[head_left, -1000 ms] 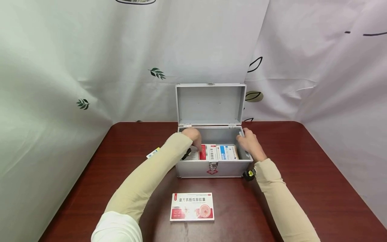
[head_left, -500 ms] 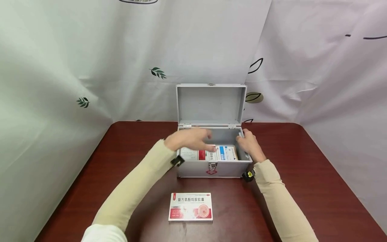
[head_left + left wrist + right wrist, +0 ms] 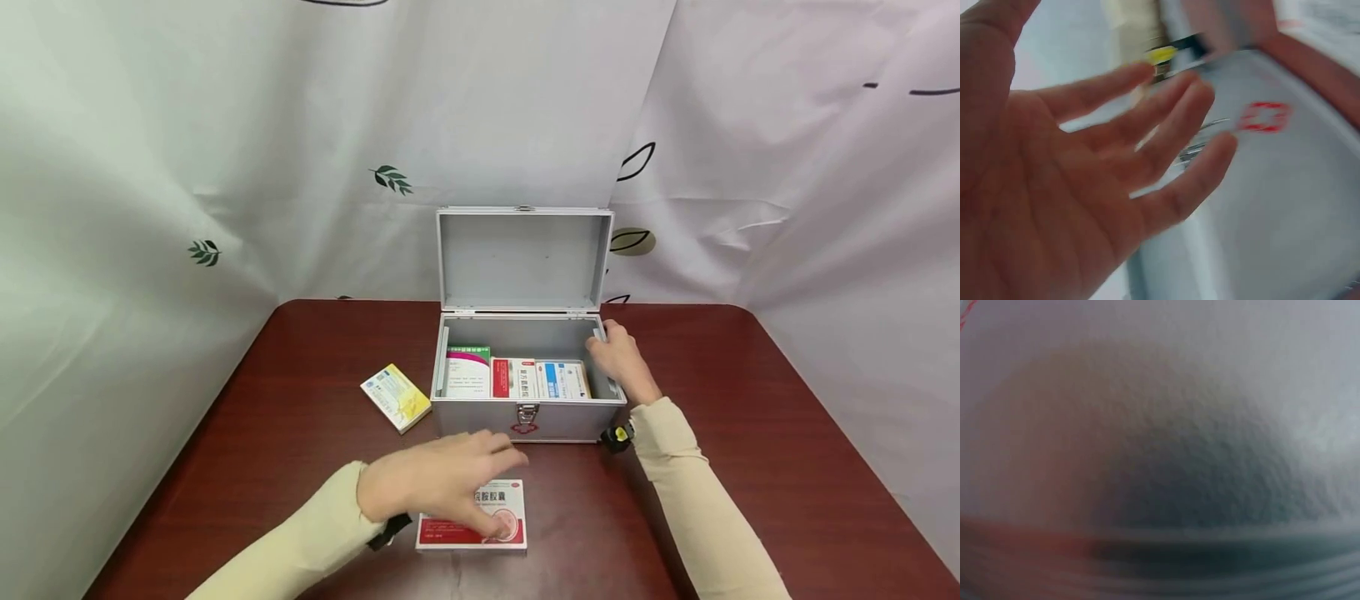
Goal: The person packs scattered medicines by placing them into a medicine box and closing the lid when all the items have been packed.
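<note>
My left hand [image 3: 444,475] hovers with spread fingers over a white and red capsule box [image 3: 508,493] lying flat on the table, and partly covers it. In the left wrist view the palm of the left hand [image 3: 1066,181] faces the camera, holding nothing, with the case's front behind it. A silver metal medicine case [image 3: 562,422] stands with its lid up. My right hand [image 3: 622,360] grips the case's right rim, fingers bent over the edge. Blurred grey metal of the case [image 3: 1197,425] fills the right wrist view, where no fingers show.
Inside the case stand a green and white box [image 3: 468,375], a red and white box [image 3: 514,379] and a blue and white box [image 3: 562,380]. To the left of it a yellow and white box [image 3: 397,398] lies on the brown table [image 3: 322,375]. White cloth [image 3: 300,150] hangs behind.
My left hand has come out of the case, with nothing in it, and moved toward me over the capsule box. The green and white and yellow boxes are uncovered. The right hand stays put.
</note>
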The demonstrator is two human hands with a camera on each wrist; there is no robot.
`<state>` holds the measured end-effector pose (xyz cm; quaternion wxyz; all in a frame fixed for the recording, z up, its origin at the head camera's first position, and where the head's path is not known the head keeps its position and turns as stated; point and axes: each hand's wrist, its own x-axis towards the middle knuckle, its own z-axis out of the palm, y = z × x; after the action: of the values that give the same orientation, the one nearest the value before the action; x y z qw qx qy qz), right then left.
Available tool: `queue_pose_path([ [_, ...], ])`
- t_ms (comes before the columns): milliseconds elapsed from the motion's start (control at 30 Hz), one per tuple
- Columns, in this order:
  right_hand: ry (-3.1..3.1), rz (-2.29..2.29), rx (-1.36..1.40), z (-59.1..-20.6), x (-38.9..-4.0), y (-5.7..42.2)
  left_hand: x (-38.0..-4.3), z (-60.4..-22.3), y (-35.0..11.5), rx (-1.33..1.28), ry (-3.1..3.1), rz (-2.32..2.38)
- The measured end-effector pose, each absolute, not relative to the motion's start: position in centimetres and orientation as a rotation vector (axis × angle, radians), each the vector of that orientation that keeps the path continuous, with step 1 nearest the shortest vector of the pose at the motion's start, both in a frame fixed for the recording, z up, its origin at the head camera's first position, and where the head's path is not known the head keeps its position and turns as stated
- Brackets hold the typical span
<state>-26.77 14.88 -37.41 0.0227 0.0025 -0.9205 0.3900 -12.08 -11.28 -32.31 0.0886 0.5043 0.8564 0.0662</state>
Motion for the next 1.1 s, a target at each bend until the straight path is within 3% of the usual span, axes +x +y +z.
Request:
queue_pose_path([
  [233,-2.839,1.175,0.001,-37.2,-26.8,15.0,-11.1,-36.4,-12.4,1.295,2.675,-0.035],
  [533,-2.845,1.194,0.002,-37.4,-26.8,14.9,-10.9,-38.2,-13.1,1.158,2.631,0.027],
  [867,-2.842,1.184,0.000,-37.7,-27.0,14.9,-11.3,-38.2,-13.2,1.164,2.611,0.043],
  [1100,-2.848,1.194,0.019,-37.5,-26.9,15.0,-11.5,-35.3,-13.1,1.185,2.554,0.120],
])
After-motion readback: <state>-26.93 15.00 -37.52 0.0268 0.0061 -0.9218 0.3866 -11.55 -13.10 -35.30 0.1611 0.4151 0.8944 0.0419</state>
